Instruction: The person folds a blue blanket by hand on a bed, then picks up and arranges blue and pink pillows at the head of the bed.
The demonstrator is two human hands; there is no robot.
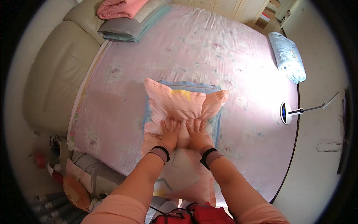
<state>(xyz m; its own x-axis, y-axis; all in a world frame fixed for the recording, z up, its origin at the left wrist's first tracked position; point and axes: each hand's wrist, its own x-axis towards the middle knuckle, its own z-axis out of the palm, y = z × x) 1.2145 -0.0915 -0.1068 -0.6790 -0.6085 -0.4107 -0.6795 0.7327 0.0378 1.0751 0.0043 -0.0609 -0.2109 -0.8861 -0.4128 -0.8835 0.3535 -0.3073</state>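
Note:
A peach-coloured pillow [179, 105] with thin stripes and a yellow patch lies lengthwise on the bed before me. Side by side, my left hand [170, 134] and my right hand [197, 133] press flat on its middle with fingers spread, and the fabric dips and creases under them. Neither hand grips anything. Beneath the pillow, a blue pillow or folded cloth [193, 86] shows at its far end and sides. Both wrists wear dark bands over knitted cuffs.
The bed [120, 98] has a pink floral sheet and a padded headboard [56, 81] at left. Pillows [120, 28] and a folded pink quilt [123, 8] are stacked far left. A rolled blue quilt [288, 57] and a lit desk lamp [285, 113] stand along the right edge.

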